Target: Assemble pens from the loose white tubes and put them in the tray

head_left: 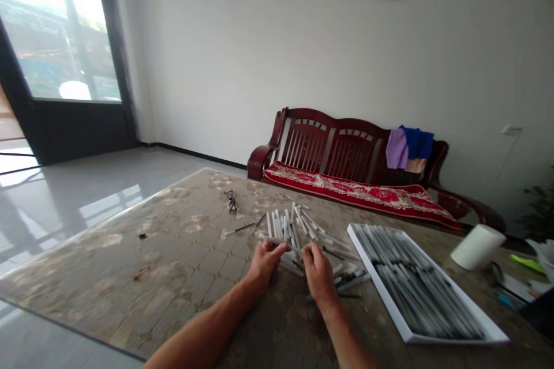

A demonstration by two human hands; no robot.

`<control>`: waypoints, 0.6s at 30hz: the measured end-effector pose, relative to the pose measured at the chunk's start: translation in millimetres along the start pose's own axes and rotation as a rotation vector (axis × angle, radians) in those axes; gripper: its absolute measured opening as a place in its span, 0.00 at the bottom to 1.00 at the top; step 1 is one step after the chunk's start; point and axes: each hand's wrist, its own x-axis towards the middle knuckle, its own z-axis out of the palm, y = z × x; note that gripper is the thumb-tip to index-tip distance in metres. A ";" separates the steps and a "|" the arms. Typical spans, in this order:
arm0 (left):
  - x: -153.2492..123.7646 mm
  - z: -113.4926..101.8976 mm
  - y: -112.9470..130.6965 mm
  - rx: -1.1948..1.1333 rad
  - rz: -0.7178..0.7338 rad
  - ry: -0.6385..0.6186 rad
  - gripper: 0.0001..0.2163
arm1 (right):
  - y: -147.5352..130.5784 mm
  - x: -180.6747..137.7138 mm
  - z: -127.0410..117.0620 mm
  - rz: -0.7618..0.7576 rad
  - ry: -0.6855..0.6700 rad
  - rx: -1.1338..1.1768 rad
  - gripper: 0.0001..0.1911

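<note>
My left hand [265, 262] and my right hand [319, 273] are together over the table, each pinching one end of a thin grey pen [291, 247] held level between them. Just beyond my fingers lies a loose heap of white pen barrels [289, 223]. A few dark refills and pen parts [350, 280] lie to the right of my right hand. A flat white tray [385, 294] full of assembled pens lies further right, close to my right forearm.
The brown patterned table [173, 253] also bears a small black clip [232, 200], a white roll [476, 246] and scissors and bits at the far right. A dark wooden bench [346, 150] with a red cushion stands behind. A glass door is at the left.
</note>
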 end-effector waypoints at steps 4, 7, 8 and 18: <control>-1.1 0.3 0.6 0.002 -0.013 -0.018 0.22 | 2.4 -0.3 0.4 0.079 0.013 0.025 0.27; -1.5 -0.6 1.3 -0.003 -0.031 -0.003 0.23 | 3.0 -0.8 -1.5 0.100 -0.035 0.070 0.27; -1.7 -0.8 1.5 -0.006 -0.035 -0.005 0.23 | 2.4 -1.3 -2.1 0.084 -0.044 0.090 0.26; -2.0 -5.5 8.0 0.360 0.041 -0.080 0.20 | 4.3 0.8 -1.7 0.090 0.139 0.047 0.28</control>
